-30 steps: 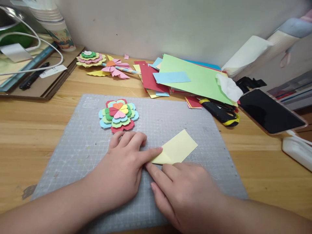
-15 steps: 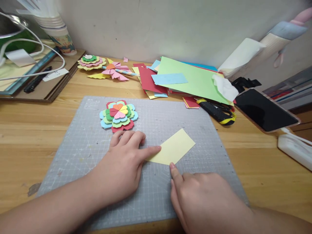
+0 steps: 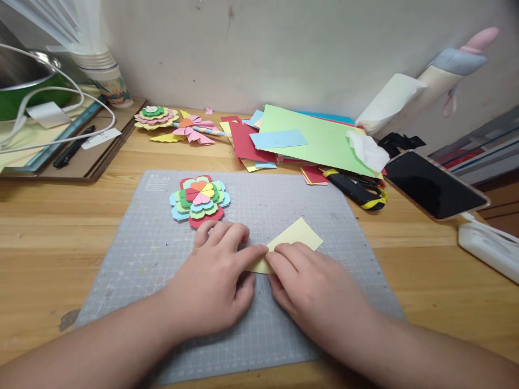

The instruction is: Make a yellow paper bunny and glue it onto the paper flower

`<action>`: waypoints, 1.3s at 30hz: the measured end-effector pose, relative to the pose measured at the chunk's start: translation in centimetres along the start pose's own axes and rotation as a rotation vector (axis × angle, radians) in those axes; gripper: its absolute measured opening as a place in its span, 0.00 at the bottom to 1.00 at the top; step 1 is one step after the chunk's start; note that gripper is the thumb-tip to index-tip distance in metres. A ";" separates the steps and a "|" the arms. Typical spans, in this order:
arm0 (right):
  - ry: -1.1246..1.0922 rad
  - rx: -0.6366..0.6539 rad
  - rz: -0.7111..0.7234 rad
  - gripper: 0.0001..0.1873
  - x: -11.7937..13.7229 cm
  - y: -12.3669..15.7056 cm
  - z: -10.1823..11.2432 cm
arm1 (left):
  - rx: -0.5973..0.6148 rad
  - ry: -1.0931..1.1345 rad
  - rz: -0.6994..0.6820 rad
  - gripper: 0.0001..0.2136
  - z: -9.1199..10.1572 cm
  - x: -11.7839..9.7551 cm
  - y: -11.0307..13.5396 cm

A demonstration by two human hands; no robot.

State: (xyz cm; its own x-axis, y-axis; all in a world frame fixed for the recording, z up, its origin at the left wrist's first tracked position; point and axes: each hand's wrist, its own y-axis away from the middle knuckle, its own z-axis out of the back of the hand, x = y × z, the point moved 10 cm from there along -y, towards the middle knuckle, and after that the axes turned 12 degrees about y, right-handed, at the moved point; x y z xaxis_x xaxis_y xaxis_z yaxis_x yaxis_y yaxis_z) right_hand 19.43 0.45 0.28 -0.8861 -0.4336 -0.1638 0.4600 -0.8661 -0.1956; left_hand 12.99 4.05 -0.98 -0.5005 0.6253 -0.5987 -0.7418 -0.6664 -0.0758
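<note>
A pale yellow paper strip (image 3: 298,236) lies on the grey cutting mat (image 3: 141,254). My left hand (image 3: 214,281) rests on the mat, fingers curled, its index finger pressing the strip's near left end. My right hand (image 3: 312,286) covers the strip's near part, fingers bent and pinching the paper beside the left index finger. A layered multicoloured paper flower (image 3: 199,197) lies on the mat just beyond my left hand.
Sheets of coloured paper (image 3: 312,135) are piled at the back, with black and yellow scissors (image 3: 357,192) in front of them. A dark phone (image 3: 432,183) leans at the right. More paper flowers (image 3: 170,120) lie at the back left, near paper cups (image 3: 101,70) and a white cable (image 3: 60,140).
My right hand slid right along the strip's near edge, then came back up onto the strip next to the left index finger. The left hand stayed put. The view tilted up slightly.
</note>
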 end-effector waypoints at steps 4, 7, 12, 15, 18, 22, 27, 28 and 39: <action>-0.014 -0.013 0.029 0.05 -0.1 0.1 0.2 | -0.085 -0.003 -0.047 0.09 0.5 0.2 -0.2; -0.046 -0.013 0.010 0.04 -0.3 0.0 0.5 | -0.193 -0.049 -0.113 0.06 1.4 -0.1 0.2; -0.110 -0.175 0.059 0.07 0.1 0.1 1.8 | -0.283 -0.162 -0.207 0.05 2.5 -1.8 1.6; -0.187 -0.275 0.101 0.10 0.1 0.2 2.6 | -0.321 -0.161 -0.233 0.03 3.1 -2.5 2.0; -0.278 -0.317 0.092 0.08 -0.5 0.0 3.0 | -0.363 -0.109 -0.259 0.04 3.8 -2.9 2.1; -0.387 -0.324 0.082 0.07 -1.0 -0.3 3.2 | -0.371 -0.037 -0.262 0.03 4.2 -2.8 2.0; -0.401 -0.338 0.125 0.07 -0.6 -0.3 3.5 | -0.378 -0.027 -0.294 0.04 4.2 -3.2 2.2; -0.384 -0.330 0.137 0.06 -0.4 -0.4 3.4 | -0.381 -0.029 -0.303 0.04 4.2 -3.3 2.3; -0.200 -0.389 0.017 0.09 -4.6 -0.7 4.4 | -0.549 0.041 -0.201 0.06 6.8 -2.8 3.5</action>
State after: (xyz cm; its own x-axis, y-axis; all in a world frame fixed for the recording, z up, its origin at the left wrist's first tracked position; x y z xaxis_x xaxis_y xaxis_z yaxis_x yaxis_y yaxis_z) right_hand 22.98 1.97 5.46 -0.8541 -0.5200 0.0133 0.4280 -0.7171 -0.5501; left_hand 8.77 2.74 5.92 -0.3485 0.7520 -0.5595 -0.4748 -0.6563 -0.5864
